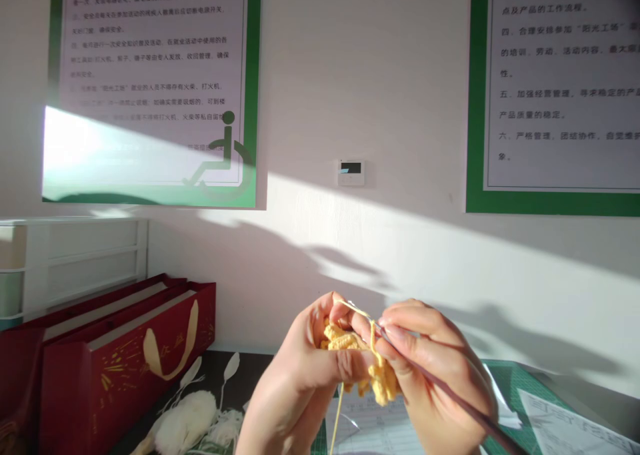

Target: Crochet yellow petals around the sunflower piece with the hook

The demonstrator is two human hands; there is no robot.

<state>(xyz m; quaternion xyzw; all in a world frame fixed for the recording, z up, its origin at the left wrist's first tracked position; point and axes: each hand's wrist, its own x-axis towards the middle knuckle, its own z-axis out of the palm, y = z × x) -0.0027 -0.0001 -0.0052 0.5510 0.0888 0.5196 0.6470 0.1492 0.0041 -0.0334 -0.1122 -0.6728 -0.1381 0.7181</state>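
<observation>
- Your left hand (305,361) pinches the yellow crochet piece (360,361) between thumb and fingers, holding it raised in front of you above the green cutting mat (515,381).
- Your right hand (430,361) is closed on the crochet hook (450,395), its tip up at the piece's top edge.
- The piece looks soft, light and floppy; it will likely sag or twist unless you pinch it close to the stitch being worked.
- The yellow yarn (337,415) trails down loose below your hands; judge it thin and easy to snag.
- The hook is slim and stiff; grip near the tip for control.
- Red gift boxes (100,361) sit well apart, left.
</observation>
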